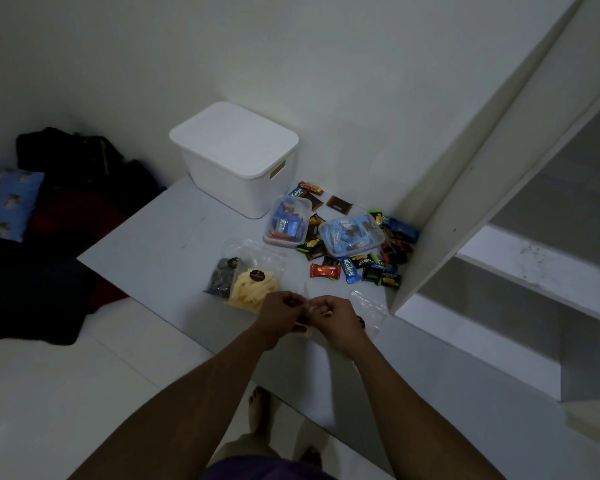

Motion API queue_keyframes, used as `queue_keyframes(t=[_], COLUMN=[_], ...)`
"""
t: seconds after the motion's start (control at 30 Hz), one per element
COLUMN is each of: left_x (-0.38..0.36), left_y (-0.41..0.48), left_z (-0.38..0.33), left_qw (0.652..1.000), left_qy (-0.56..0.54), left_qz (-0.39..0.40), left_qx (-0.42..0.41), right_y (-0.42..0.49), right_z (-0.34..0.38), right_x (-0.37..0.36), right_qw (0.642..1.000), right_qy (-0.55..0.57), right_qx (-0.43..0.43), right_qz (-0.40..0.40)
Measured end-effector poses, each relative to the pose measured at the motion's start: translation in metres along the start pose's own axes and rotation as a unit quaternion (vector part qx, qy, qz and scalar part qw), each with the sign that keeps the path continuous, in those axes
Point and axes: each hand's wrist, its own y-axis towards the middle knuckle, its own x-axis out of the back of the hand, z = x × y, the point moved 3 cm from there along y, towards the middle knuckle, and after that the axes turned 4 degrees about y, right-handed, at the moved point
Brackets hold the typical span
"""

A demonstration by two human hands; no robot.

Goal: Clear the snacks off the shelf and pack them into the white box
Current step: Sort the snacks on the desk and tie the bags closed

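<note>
Hands meet on a clear packet

Left hand and right hand pinch its top with curled fingers, probably to seal it; loose snacks lie scattered behind on the shelf; the white box stands beyond them, lid on.

Home bedroom, patterned pillow, dark bedding, tiled floor, white shelving unit

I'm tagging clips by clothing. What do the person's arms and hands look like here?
Both forearms are bare, with no sleeves in view. The left hand and right hand wear no gloves, and no watch or bracelet shows at either wrist.
</note>
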Motion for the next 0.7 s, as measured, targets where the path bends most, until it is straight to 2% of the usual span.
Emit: queue_keyframes(t=[0.1,0.3,0.47,0.7], left_x=[0.001,-0.004,0.0,-0.004], left_y=[0.002,0.003,0.005,0.005], left_z=[0.003,0.002,0.008,0.013], left_qw=[1.0,0.999,0.998,0.996], left_qy=[-0.005,-0.024,-0.044,-0.067], left_qz=[0.002,-0.014,-0.017,-0.046], left_qx=[-0.007,0.024,0.031,0.034], right_y=[0.0,-0.004,-0.008,-0.009], right_z=[-0.003,-0.001,-0.002,-0.007], right_x=[0.002,0.001,0.002,0.007], right_qw=[1.0,0.997,0.996,0.995], right_qy=[0.005,0.041,0.004,0.018], right_qx=[-0.012,-0.046,-0.084,-0.088], right_qz=[0.002,-0.046,0.025,-0.031])
